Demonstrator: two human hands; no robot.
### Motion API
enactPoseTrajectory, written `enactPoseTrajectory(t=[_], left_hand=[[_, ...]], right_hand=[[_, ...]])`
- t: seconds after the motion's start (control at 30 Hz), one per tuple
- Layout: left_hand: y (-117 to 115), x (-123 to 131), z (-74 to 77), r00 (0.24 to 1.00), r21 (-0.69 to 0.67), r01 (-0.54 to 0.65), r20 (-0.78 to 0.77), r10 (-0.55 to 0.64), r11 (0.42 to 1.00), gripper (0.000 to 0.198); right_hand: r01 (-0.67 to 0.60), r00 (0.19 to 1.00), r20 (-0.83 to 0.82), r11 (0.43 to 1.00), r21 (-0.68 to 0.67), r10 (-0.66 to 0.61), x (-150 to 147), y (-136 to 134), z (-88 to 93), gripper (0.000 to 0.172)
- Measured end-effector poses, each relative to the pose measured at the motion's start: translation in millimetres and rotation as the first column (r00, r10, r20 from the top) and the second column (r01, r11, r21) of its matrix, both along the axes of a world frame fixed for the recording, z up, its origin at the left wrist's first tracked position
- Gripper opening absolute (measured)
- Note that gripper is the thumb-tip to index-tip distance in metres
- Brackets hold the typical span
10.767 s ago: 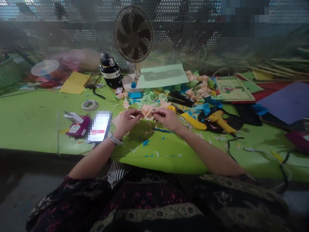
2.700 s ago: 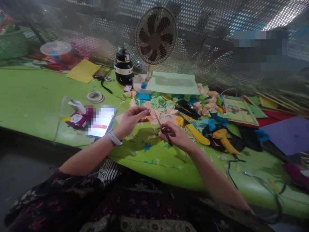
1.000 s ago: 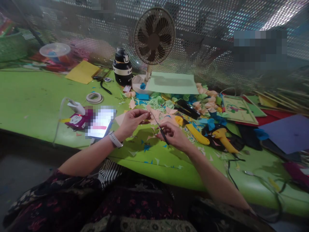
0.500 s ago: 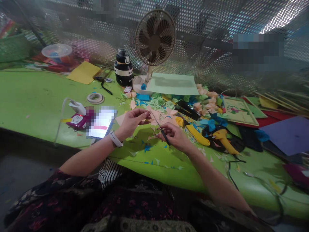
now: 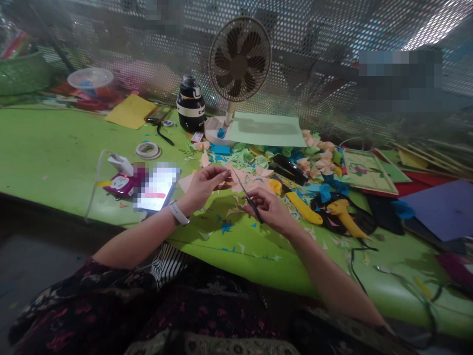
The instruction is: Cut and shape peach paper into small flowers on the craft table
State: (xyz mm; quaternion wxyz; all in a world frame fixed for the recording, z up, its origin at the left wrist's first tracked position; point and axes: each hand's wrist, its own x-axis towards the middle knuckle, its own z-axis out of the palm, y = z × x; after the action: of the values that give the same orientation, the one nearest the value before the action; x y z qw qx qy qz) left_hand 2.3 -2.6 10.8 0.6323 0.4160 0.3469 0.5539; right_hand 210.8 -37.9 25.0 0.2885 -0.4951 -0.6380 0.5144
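Note:
My left hand (image 5: 202, 185) pinches a small folded piece of pink paper (image 5: 223, 180) above the green table (image 5: 55, 153). My right hand (image 5: 269, 208) is closed round the handles of small dark scissors (image 5: 247, 196), whose blades point up-left and meet the paper at my left fingertips. A white watch (image 5: 179, 213) sits on my left wrist. Pink, green and blue paper scraps (image 5: 258, 167) lie scattered just behind and below both hands.
A lit phone (image 5: 157, 187) and a charger (image 5: 120, 180) lie left of my hands. Behind stand a desk fan (image 5: 239, 61), a black bottle (image 5: 190, 106), a tape roll (image 5: 148, 149). Right: yellow glue gun (image 5: 343, 217), yellow cutter (image 5: 303, 207), coloured sheets (image 5: 439, 207), cables (image 5: 391, 266).
Over the last second hands and scissors barely moved, blades still at the paper. Much earlier both hands held the pink paper with no scissors.

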Motion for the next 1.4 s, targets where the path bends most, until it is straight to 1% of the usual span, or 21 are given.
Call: enactPoseTrajectory(t=[0.1, 0.23, 0.43, 0.87, 1.1, 1.4], left_hand=[[-0.4, -0.2, 0.7, 1.000, 0.011, 0.003, -0.004, -0.003, 1.000, 0.022], [-0.4, -0.8, 1.1, 0.999, 0.020, 0.001, -0.047, 0.000, 1.000, 0.022], [1.1, -1.9, -0.6, 0.997, 0.027, 0.000, -0.077, 0.002, 1.000, 0.030], [1.0, -4.0, 0.1, 0.992, 0.046, 0.003, -0.128, 0.003, 0.999, 0.024], [0.4, -4.3, 0.9, 0.991, 0.037, -0.002, -0.135, 0.007, 0.999, 0.023], [1.1, -3.7, 1.3, 0.992, 0.022, -0.005, -0.125, 0.008, 1.000, 0.027]], right_hand=[[-0.001, 1.000, 0.012, 1.000, 0.002, 0.001, 0.0, -0.9, 0.6, 0.047], [-0.012, 1.000, 0.023, 1.000, 0.027, 0.012, 0.8, -0.6, -0.1, 0.046], [-0.023, 0.999, 0.039, 0.997, 0.070, 0.020, 2.5, 0.0, -0.2, 0.044], [-0.016, 0.999, 0.052, 0.996, 0.086, 0.012, 3.7, 1.2, -3.0, 0.044], [-0.013, 0.999, 0.054, 0.996, 0.084, 0.009, 2.8, 0.5, -1.0, 0.045], [-0.001, 0.998, 0.056, 0.998, 0.065, -0.002, 1.6, 0.4, 0.9, 0.048]])
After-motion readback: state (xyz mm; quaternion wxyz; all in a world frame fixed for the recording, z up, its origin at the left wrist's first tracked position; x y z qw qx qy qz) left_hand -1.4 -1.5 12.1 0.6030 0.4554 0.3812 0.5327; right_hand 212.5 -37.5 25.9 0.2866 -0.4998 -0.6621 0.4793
